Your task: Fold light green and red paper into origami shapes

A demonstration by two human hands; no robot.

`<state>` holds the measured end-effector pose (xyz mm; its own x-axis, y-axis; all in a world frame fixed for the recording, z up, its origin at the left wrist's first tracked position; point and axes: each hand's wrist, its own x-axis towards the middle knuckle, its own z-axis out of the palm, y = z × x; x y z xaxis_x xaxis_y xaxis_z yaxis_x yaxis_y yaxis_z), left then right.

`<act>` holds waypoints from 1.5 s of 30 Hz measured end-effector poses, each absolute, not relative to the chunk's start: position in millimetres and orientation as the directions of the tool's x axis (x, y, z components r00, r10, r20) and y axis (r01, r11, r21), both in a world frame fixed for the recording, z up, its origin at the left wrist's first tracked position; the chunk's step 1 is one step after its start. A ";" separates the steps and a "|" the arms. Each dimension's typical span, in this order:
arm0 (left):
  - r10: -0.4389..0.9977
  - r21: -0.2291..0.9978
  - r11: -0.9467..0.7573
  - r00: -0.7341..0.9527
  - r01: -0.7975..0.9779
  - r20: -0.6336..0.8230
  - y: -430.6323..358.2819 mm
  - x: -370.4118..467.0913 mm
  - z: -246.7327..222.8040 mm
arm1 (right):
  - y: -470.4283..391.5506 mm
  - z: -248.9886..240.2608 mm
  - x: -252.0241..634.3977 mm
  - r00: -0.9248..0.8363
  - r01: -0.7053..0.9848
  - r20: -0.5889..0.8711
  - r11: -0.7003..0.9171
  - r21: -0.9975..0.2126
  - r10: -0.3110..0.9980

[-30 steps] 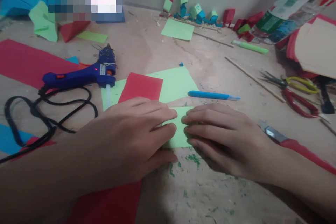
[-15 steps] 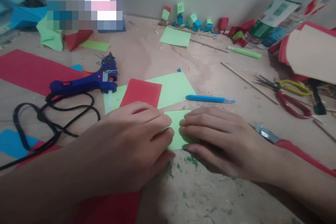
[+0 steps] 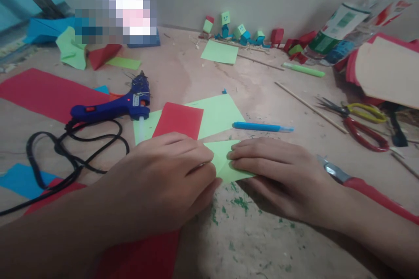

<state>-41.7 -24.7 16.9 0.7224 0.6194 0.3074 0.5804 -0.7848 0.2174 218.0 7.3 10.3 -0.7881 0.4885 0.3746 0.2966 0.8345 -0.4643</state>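
A light green sheet of paper [image 3: 225, 161] lies between my two hands, slightly raised at its right end. My left hand [image 3: 173, 174] is closed over the paper's left part, thumb below and curled fingers above. My right hand [image 3: 281, 174] pinches the right part, its fingers on top and the thumb underneath. Just beyond my left hand rests a red paper piece [image 3: 180, 120] on a larger light green sheet [image 3: 219, 113]. A blue pen [image 3: 262, 127] lies past my right hand.
A blue glue gun [image 3: 111, 107] with a looped black cord lies at left. Scissors [image 3: 356, 122], red-handled pliers [image 3: 353, 183] and a wooden stick [image 3: 310, 107] are at right. Small paper figures [image 3: 242, 32] and a plastic bottle [image 3: 337, 30] stand along the wall. Red paper [image 3: 140, 257] lies nearest me.
My right thumb has gone beneath the green paper, whose right end now lifts and shows its lower edge. My left hand keeps its hold. The whole view has shifted slightly.
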 end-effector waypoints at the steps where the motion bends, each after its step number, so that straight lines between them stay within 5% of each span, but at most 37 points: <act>1: 0.626 0.232 -0.779 0.721 0.582 0.297 -24.5 -41.9 16.2 | 7.0 10.4 218.1 -0.773 0.297 0.387 0.826 -0.478 0.502; 16: 0.830 0.493 -0.542 0.526 0.681 0.186 -15.7 -35.6 9.8 | 1.6 17.0 211.3 -0.551 0.496 0.222 0.529 -0.689 0.805; 34: 0.792 0.383 -0.605 0.578 0.698 0.197 -16.1 -34.8 7.9 | 0.5 13.0 214.5 -0.616 0.444 0.274 0.613 -0.653 0.739; 45: 0.852 0.612 -0.488 0.492 0.622 0.179 -23.3 -32.0 11.3 | -3.0 12.4 215.1 -0.561 0.457 0.250 0.548 -0.701 0.789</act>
<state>-32.0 -23.3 11.3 0.4920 0.8520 0.1790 0.6223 -0.4880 0.6120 215.1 -3.0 12.4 -0.5611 0.7890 0.2503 0.4575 0.5476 -0.7006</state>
